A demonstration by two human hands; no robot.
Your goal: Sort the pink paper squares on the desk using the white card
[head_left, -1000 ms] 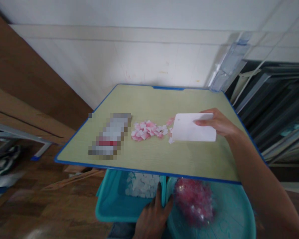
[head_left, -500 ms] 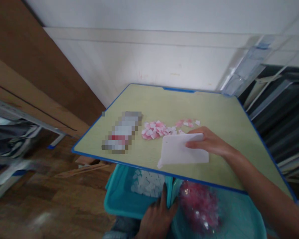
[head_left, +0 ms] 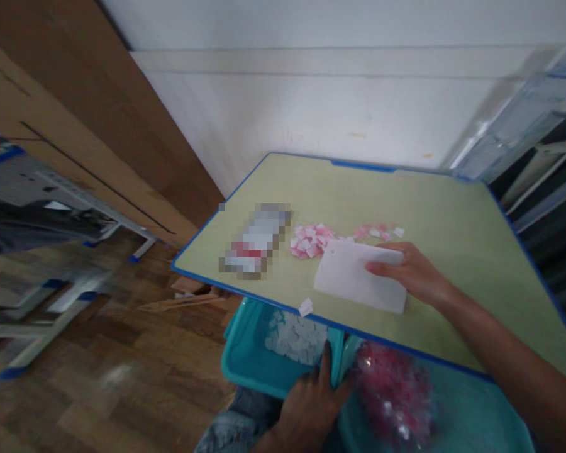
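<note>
The person's right hand (head_left: pixel 408 270) has its thumb on the near face of a white card (head_left: pixel 346 280) and the fingers behind, clamped on its right end, just over the pale tabletop (head_left: pixel 419 198). Right by the card's upper left corner I see a heap of pink-and-white scraps (head_left: pixel 310 241), with a looser scatter (head_left: pixel 375 231) beyond the card's top edge and a couple of white bits (head_left: pixel 306 307) at the table's near edge. The left hand (head_left: pixel 314 399) is lower, at the side of a teal bin (head_left: pixel 248 371) holding white pieces (head_left: pixel 299 340); its index finger is stretched out, thumb apart, though I can't tell whether it grips the rim. Beside it, a red-pink bundle (head_left: pixel 396 393) lies in a round tub (head_left: pixel 481 409).
</note>
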